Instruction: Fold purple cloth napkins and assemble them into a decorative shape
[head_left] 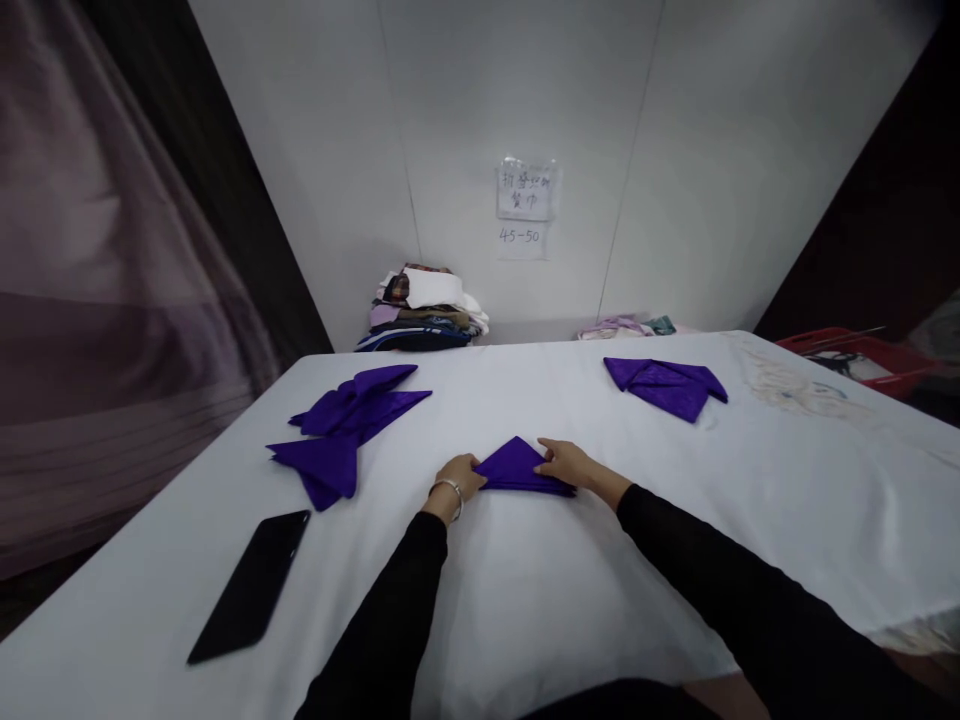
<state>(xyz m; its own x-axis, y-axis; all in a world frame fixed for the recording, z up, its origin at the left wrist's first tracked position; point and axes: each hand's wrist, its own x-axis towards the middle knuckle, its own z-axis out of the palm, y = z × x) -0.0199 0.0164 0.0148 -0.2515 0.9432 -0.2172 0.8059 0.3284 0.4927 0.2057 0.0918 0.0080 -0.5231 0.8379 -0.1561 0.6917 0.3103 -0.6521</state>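
- Two long black fabric sleeves (750,590) reach in over the near edge of the table, which is spread with a white cloth (480,395).
- Between the hands, a purple fabric napkin folded into a layered triangle (516,470) lies around the middle of the table, its peak toward the far edge and its long side toward the near edge.
- The left hand (460,474), with a pale, shiny bracelet (451,487) at the wrist, touches the napkin's left corner. Its fingers are bent and close together; whether they pinch the fabric, I cannot tell.
- The right hand (568,462) is at the napkin's right sloping side, thumb and forefinger spread well apart, the thumb resting on the fabric.
- Near the table's left edge lies a flat black rectangular phone (251,585), slanted.
- Beyond it, toward the far left corner, loosely folded purple fabric pieces (330,460) lie touching or overlapping.
- Another folded purple fabric piece (667,387) lies right of the middle, near the far edge.
- Past the far edge are a stack of mixed folded clothes (424,310) and a lower pastel pile (619,327).
- Off the right edge shows a red plastic basket (862,360).
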